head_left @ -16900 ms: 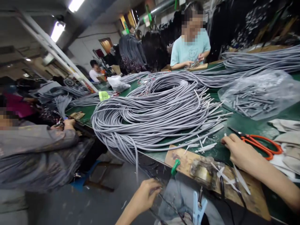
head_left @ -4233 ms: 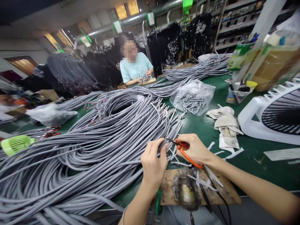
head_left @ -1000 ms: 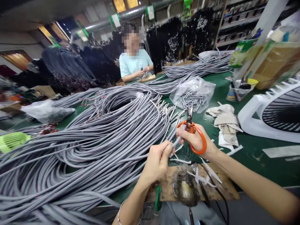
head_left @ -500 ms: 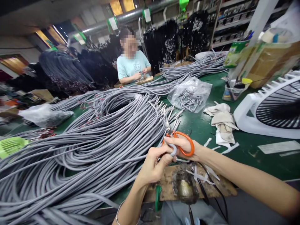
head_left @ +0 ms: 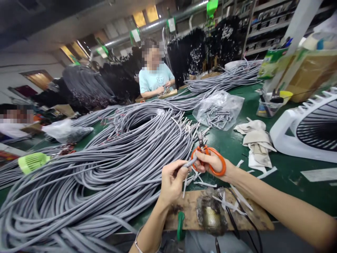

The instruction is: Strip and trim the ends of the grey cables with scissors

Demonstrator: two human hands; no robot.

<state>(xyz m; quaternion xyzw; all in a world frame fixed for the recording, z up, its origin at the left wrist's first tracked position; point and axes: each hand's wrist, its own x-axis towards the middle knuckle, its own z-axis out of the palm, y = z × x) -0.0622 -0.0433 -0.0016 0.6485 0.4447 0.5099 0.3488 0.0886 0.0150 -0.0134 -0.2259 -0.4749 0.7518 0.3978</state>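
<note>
Between thumb and fingers, my left hand (head_left: pixel 171 181) pinches a short end of grey cable (head_left: pixel 190 162). My right hand (head_left: pixel 212 162) is closed on orange-handled scissors (head_left: pixel 219 159), their blades pointing away from me over the bench. Its thumb and fingers also meet the tip of the cable, close to my left fingers. Beyond the blades lie several pale stripped cable ends (head_left: pixel 187 123). A large coil of grey cables (head_left: pixel 113 168) fills the bench to the left of my hands. White strips (head_left: pixel 205 184) lie scattered under my right hand.
Below my hands is a wooden board (head_left: pixel 181 203) with a dark metal block (head_left: pixel 212 212) and a green clamp (head_left: pixel 180 225). A clear bag of grey pieces (head_left: pixel 218 111), gloves (head_left: pixel 256 140) and a white fan (head_left: pixel 286 133) stand right. A co-worker (head_left: pixel 155 79) sits opposite.
The cable end is now straighter between my hands, where it was bent in a loop. My left hand has drawn slightly away from the right. The view has shifted left.
</note>
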